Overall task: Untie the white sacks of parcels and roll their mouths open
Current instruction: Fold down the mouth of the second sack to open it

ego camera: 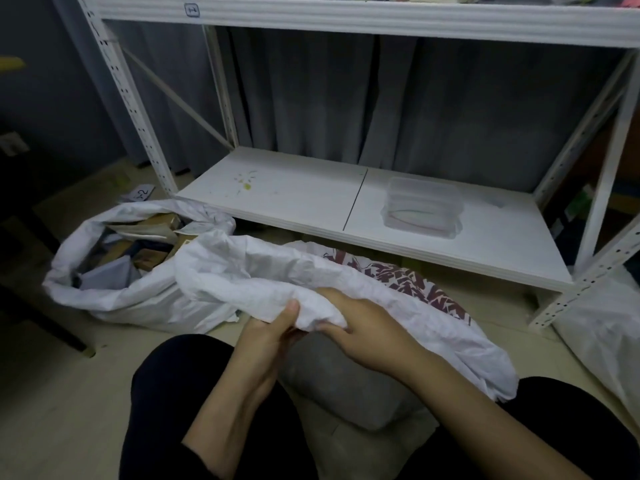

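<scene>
Person is sitting low on the floor (52, 393), dark-trousered knees spread, facing a white metal rack (346, 19).

Both hands are gripping the near rim of a white sack (263, 271) lying on the floor in front of the knees. The left hand (266, 337) is closing around a bunched fold of the rim, thumb pressing on top, fingers curling underneath. The right hand (367, 334) is just beside it, also closed on the same fold, fingers wrapping over the cloth edge. The two hands are nearly touching. The sack's fabric is trailing off to the right, showing dark red printing (415, 285) on its upper side, and its far end is passing by the right knee.

A second white sack (114, 296) is sitting to the left, touching the first, its mouth rolled down and standing open. Brown cardboard parcels (152, 230) and pale soft packets (110, 275) are showing inside it.

A clear plastic tub (424, 207) is resting on the rack's bottom shelf (294, 192), well apart from the sacks. Grey curtains (311, 91) are hanging behind the rack. A grey cushion (346, 386) is lying between the knees, under the forearms.
</scene>
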